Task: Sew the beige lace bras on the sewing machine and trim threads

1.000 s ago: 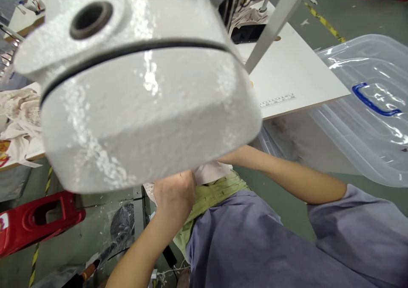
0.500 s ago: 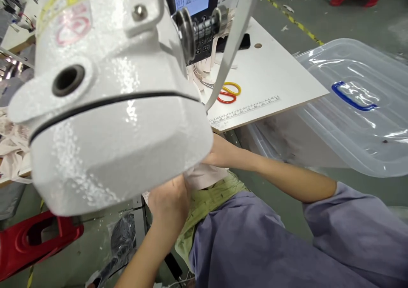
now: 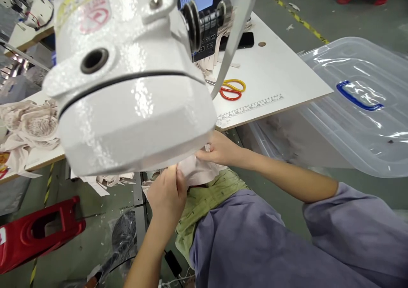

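Note:
A big white sewing machine head (image 3: 127, 88) fills the upper left and hides most of what lies beneath it. Just under its lower edge, my left hand (image 3: 166, 192) and my right hand (image 3: 216, 150) both pinch a piece of pale pink fabric (image 3: 197, 172), fingers closed on it. The cloth hangs between the hands above my green-clad lap (image 3: 207, 198). Part of each hand's fingertips is covered by the machine.
The white table (image 3: 280, 75) carries scissors with yellow and red handles (image 3: 232, 89), a printed ruler strip (image 3: 250, 108) and a black phone (image 3: 244, 40). A clear plastic bin lid with a blue handle (image 3: 360, 96) stands at right. Pale fabric pieces (image 3: 28, 124) lie left; a red stool (image 3: 35, 232) sits on the floor.
The view has drawn back from the machine head. My right hand has come out from under it, and both hands now show gripping the pink fabric closer together.

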The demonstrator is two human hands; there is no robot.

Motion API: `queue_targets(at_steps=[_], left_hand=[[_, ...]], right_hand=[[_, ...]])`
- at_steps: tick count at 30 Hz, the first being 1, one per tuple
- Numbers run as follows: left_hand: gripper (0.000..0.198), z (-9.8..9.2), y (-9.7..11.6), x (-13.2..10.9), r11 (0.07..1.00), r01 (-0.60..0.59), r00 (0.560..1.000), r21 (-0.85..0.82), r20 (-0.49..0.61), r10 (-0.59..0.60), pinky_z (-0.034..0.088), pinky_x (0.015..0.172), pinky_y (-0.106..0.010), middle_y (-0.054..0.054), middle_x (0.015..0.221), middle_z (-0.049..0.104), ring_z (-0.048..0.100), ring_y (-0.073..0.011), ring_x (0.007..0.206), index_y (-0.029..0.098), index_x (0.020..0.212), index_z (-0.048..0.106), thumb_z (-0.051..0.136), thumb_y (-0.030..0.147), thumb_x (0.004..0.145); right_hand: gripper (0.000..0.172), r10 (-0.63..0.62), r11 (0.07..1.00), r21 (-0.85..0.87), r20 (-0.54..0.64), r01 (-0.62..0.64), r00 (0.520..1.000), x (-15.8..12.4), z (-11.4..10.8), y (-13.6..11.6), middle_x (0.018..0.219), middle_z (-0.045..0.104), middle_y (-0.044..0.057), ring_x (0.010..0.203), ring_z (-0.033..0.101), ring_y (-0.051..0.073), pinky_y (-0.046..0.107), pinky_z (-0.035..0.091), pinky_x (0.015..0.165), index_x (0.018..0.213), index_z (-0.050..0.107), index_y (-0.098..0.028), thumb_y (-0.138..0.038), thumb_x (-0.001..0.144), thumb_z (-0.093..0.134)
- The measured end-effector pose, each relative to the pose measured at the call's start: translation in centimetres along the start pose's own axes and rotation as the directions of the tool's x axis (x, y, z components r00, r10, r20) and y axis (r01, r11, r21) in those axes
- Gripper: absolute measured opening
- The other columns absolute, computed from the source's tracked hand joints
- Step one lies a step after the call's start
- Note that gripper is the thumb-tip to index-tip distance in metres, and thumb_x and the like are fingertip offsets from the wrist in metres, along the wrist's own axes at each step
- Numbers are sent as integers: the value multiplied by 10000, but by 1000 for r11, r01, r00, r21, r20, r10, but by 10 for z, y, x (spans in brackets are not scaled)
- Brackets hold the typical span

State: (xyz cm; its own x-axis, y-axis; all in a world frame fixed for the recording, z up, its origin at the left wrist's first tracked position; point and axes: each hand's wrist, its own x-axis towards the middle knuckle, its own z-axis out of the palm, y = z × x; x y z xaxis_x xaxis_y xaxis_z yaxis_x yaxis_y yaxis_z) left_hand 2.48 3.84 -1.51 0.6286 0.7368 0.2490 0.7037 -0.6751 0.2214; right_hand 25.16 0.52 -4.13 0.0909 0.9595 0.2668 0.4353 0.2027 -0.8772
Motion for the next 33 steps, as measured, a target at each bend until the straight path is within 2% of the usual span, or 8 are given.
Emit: queue_targets(at_steps=[4, 8, 13, 16, 21, 25, 29, 33], left_hand=[[319, -6, -3, -3, 901, 234, 972, -365, 92, -215, 441, 590, -240, -68, 954, 714, 678, -183, 817, 189, 1155, 579, 502, 441, 975], [359, -15, -7, 1, 771, 371, 910, -517, 367, -191, 490, 755, -287, -72, 1025, 697, 651, -201, 912, 189, 1080, 614, 511, 511, 957], [320, -19, -9, -7, 488, 499, 779, -716, 617, 108, 475, 787, -281, -39, 931, 691, 618, -185, 875, 188, 986, 691, 560, 477, 947], [317, -27, -18, -23, 309, 550, 804, -776, 592, 56, 441, 664, -237, -6, 771, 626, 555, -132, 705, 174, 880, 686, 588, 470, 940], [294, -51, -46, -41, 476, 566, 816, -673, 539, -208, 404, 615, -228, -3, 770, 645, 534, -122, 662, 177, 897, 714, 603, 448, 929], [232, -36, -62, -48, 691, 493, 841, -529, 494, -221, 443, 724, -264, -27, 855, 686, 591, -165, 786, 190, 915, 717, 601, 392, 918], [226, 14, -60, -62, 622, 534, 837, -572, 256, -483, 458, 740, -273, -43, 874, 659, 589, -177, 825, 182, 903, 664, 673, 403, 857], [366, 59, -44, -71, 410, 585, 806, -700, 445, -390, 498, 670, -272, -31, 741, 663, 615, -163, 699, 167, 846, 672, 569, 513, 908]], right_hand=[[360, 38, 995, -89, -28, -40, 999, -10, -4, 4, 1142, 647, 88, 745, 578, 131, 250, 457, 646, 1199, 603, -183, -328, 871, 636], [233, 87, 983, -170, 116, -66, 989, -29, -7, -13, 781, 659, 20, 676, 558, 128, 244, 382, 633, 946, 647, -174, -363, 973, 514], [246, 47, 977, 182, 325, -111, 945, -65, 9, -57, 716, 612, -13, 617, 515, 92, 213, 372, 592, 853, 616, -171, -366, 976, 529], [310, 73, 885, 398, 394, -242, 916, -73, 34, -69, 733, 572, -14, 622, 487, 89, 211, 390, 591, 877, 615, -165, -448, 976, 535], [567, 167, 717, 564, 431, -409, 887, -51, 103, -47, 1174, 614, 82, 1068, 574, 207, 333, 479, 916, 1199, 618, -208, -577, 786, 739], [405, 427, 358, 759, 384, -544, 818, -40, 142, -26, 922, 653, 27, 833, 604, 155, 307, 507, 804, 1019, 662, -221, -563, 806, 704], [277, 470, 647, 646, 80, -405, 879, -50, 147, -8, 789, 644, 14, 764, 599, 164, 325, 510, 780, 832, 638, -198, -468, 830, 698], [160, 271, 940, 233, -59, -251, 961, -69, 146, 13, 959, 692, 62, 947, 630, 235, 400, 513, 870, 884, 666, -221, -377, 866, 640]])
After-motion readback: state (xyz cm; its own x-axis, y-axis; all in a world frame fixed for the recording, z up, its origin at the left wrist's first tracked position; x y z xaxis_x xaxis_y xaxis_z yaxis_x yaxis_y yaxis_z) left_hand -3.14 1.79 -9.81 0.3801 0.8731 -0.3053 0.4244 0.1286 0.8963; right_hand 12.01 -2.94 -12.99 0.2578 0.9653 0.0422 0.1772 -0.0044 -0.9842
